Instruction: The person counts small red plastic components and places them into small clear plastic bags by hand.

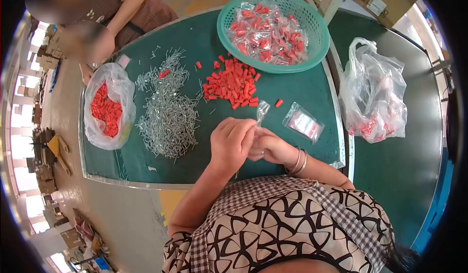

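My left hand (pixel 229 139) is closed, its fingertips pinching a small clear plastic bag (pixel 263 109) that sticks up beyond them. Against it, on the right, my right hand (pixel 269 147) has its fingers curled; what they hold is hidden behind the left hand. Just beyond both hands lies a heap of red plastic caps (pixel 233 84), with a single red cap (pixel 279 103) apart from it. A pile of metal screws (pixel 170 122) spreads to the left. To the right, a clear packet (pixel 303 122) with a red and white insert rests on the green table.
A green basket (pixel 225 39) full of bagged red pieces stands at the back. An open bag of red caps (pixel 106 110) is at the left, beside a co-worker's arm (pixel 127 15). A white plastic bag (pixel 375 97) sits on the right-hand surface.
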`<state>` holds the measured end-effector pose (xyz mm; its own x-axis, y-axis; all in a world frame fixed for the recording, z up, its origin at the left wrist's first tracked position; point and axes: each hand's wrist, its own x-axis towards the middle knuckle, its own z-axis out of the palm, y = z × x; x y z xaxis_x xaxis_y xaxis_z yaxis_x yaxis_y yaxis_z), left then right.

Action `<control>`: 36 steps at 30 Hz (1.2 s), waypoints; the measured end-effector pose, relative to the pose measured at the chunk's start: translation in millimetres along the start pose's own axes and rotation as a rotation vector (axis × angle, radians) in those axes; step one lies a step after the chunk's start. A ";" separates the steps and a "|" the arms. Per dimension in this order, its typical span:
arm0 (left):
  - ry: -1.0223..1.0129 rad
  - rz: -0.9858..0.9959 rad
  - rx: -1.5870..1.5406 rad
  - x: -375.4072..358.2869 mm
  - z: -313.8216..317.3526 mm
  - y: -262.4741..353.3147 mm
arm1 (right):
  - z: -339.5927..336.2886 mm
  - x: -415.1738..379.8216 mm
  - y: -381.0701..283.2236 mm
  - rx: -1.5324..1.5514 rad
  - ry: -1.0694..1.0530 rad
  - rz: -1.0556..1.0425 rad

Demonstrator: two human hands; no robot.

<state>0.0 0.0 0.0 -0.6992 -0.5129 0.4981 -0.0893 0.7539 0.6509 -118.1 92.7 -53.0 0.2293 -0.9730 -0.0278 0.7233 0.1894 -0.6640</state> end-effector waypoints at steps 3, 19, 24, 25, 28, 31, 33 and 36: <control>0.045 0.019 0.163 -5.8 -12.5 -4.1 | 31.2 13.3 5.0 0.422 0.147 0.022; 0.218 -0.438 -0.018 10.0 -28.9 -9.8 | 32.6 3.0 -18.8 0.035 0.327 0.188; 0.195 -0.438 0.004 -5.1 -38.2 -17.2 | 15.5 -0.9 -27.2 0.055 0.382 -0.009; 0.198 -0.459 -0.002 -7.2 -38.4 -18.2 | 9.3 -1.2 -25.4 0.068 0.366 -0.034; 0.181 -0.487 0.001 -14.7 -39.0 -22.6 | -1.6 -2.1 -23.8 0.250 0.350 -0.125; 0.188 -0.507 -0.021 -16.8 -42.1 -20.9 | -0.1 -3.3 -29.9 0.274 0.361 -0.132; 0.187 -0.506 -0.036 -19.3 -44.4 -21.2 | 8.0 -4.4 -38.9 0.191 0.445 -0.108; 0.169 -0.480 -0.009 -22.1 -48.2 -23.5 | 27.0 -2.9 -47.3 -0.298 0.533 -0.094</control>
<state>51.8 -26.1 1.3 -0.4560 -0.8605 0.2271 -0.3657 0.4138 0.8337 -135.3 90.2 -1.4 -0.2393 -0.9306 -0.2770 0.4941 0.1289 -0.8598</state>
